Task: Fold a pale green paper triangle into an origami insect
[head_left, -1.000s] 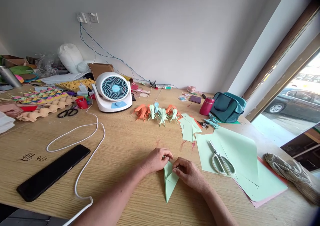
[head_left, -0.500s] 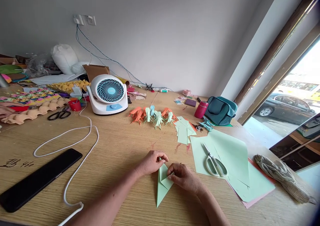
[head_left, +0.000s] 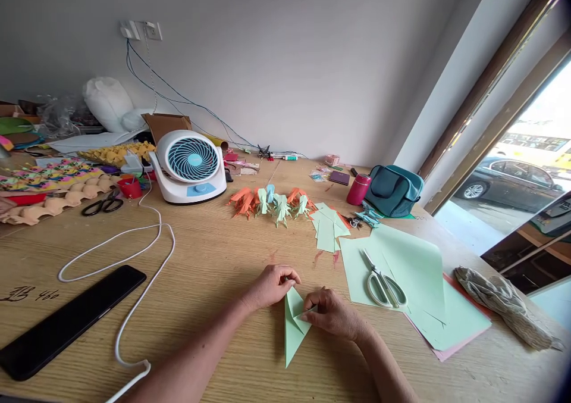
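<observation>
A light green sheet of folded paper [head_left: 292, 339], narrowing to a point toward me, is between my hands just above the wooden table. My left hand [head_left: 273, 285] pinches its far tip between thumb and fingers. With thumb and forefinger, my right hand [head_left: 329, 314] grips a flap on the paper's right side, and the fingers hide part of that flap. Beyond my hands stands a cluster of folded paper figures [head_left: 281, 208] in orange, green and blue. Cut green paper strips [head_left: 326, 229] lie beside them.
Scissors [head_left: 382, 285] rest on large green sheets [head_left: 414, 266] at the right, near a crumpled cloth [head_left: 504, 308]. A white fan [head_left: 193, 168], a black phone [head_left: 74, 319] and a white cable [head_left: 129, 314] are at the left. A red bottle [head_left: 358, 189] and teal bag [head_left: 395, 191] stand behind.
My right hand has shifted slightly right, drawing the paper's flap outward. The folded paper's near point has swung a little to the right. My left hand keeps its pinch on the far tip.
</observation>
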Tool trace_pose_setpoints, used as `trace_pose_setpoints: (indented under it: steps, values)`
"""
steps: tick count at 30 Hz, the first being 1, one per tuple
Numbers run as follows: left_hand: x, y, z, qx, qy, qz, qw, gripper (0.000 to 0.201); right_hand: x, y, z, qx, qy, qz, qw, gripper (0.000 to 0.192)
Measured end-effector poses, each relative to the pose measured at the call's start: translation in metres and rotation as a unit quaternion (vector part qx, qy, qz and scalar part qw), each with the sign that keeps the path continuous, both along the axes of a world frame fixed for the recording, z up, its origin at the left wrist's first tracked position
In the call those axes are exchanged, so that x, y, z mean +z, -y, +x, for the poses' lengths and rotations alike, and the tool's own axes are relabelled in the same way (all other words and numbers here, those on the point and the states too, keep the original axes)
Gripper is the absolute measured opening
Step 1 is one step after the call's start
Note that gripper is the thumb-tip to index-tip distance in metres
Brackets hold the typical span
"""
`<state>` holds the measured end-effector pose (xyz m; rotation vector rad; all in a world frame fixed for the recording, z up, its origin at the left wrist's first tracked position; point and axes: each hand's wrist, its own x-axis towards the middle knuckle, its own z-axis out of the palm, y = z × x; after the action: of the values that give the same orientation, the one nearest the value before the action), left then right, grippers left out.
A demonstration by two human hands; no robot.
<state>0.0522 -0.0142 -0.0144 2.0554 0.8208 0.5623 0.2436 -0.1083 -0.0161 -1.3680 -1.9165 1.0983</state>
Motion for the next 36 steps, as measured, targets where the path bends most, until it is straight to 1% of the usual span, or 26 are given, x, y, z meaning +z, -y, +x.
trace_pose_setpoints:
  steps: [5, 9, 14, 19, 21, 23, 25, 26, 27, 29, 31, 36]
  values:
    - [0.004, 0.0, 0.001, 0.008, -0.007, 0.01, 1.0, 0.024, -0.003, 0.0, 0.001, -0.02, -0.01, 0.013, 1.0, 0.016]
    - [0.008, 0.002, 0.0, 0.002, -0.002, 0.006, 1.0, 0.02, 0.002, 0.003, 0.003, -0.056, 0.014, 0.021, 0.998, 0.014]
    - [0.009, 0.001, -0.002, -0.008, 0.014, 0.015, 1.0, 0.015, 0.014, 0.006, 0.007, -0.089, 0.045, 0.081, 0.992, 0.016]
    - [0.006, -0.005, -0.007, -0.017, -0.001, 0.051, 0.999, 0.023, 0.014, 0.005, 0.008, -0.086, 0.069, 0.127, 0.986, 0.019]
    - [0.006, -0.005, -0.009, -0.028, -0.022, 0.084, 0.996, 0.026, 0.011, 0.004, 0.007, -0.078, 0.08, 0.13, 0.985, 0.019]
    - [0.009, -0.002, -0.01, -0.041, -0.034, 0.138, 0.989, 0.029, 0.009, 0.004, 0.006, -0.072, 0.091, 0.13, 0.985, 0.019]
    - [0.012, 0.003, -0.009, -0.064, -0.027, 0.187, 0.98, 0.03, 0.007, 0.003, 0.006, -0.071, 0.094, 0.128, 0.985, 0.019]
    - [0.014, 0.006, -0.007, -0.082, -0.021, 0.198, 0.977, 0.03, 0.006, 0.003, 0.006, -0.071, 0.092, 0.126, 0.985, 0.019]
    - [0.015, 0.009, -0.006, -0.102, -0.018, 0.199, 0.975, 0.028, 0.006, 0.002, 0.006, -0.072, 0.089, 0.124, 0.986, 0.019]
    - [0.016, 0.014, -0.003, -0.129, -0.029, 0.196, 0.972, 0.018, 0.005, 0.002, 0.007, -0.074, 0.083, 0.117, 0.987, 0.02]
    - [0.016, 0.019, -0.002, -0.141, -0.049, 0.203, 0.968, 0.006, 0.006, 0.001, 0.009, -0.078, 0.081, 0.112, 0.987, 0.022]
    - [0.015, 0.025, -0.001, -0.158, -0.082, 0.225, 0.958, 0.031, 0.006, 0.002, 0.011, -0.088, 0.076, 0.119, 0.986, 0.023]
